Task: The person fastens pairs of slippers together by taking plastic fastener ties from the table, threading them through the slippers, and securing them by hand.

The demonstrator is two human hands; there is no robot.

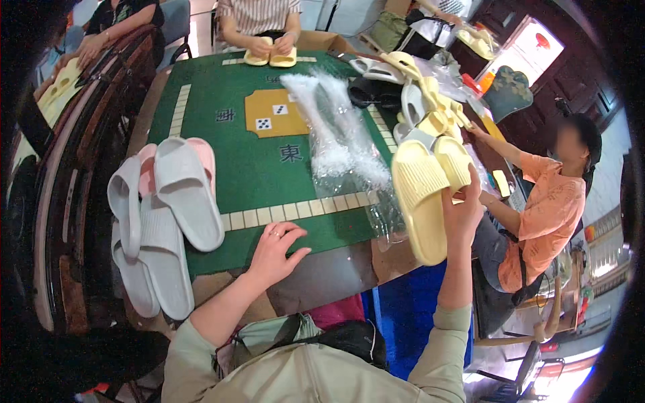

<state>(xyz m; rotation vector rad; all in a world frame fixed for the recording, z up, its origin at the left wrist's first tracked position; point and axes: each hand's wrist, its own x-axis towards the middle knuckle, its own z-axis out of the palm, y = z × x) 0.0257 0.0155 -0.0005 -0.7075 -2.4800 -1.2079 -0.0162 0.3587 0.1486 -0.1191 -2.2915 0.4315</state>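
My right hand [463, 205] grips a pair of pale yellow slippers [418, 191], ribbed across the strap, raised at the right edge of the table. The nearer slipper hangs sole-down lengthwise, and the other sits partly behind it. My left hand [277, 252] is over the near edge of the table with its fingers apart and nothing in them. To its left lies a stack of grey slippers [191, 201], with pink slippers [210, 154] partly hidden beneath. Clear plastic bags [342, 144] lie crumpled between my hands, farther back on the table.
The green mat [235, 174] has printed tiles and dice. A heap of yellow, grey and black slippers [437, 107] fills the far right. Across the table a person holds yellow slippers [269, 57]. Another person in an orange shirt [547, 195] sits at the right, above a blue crate [416, 309].
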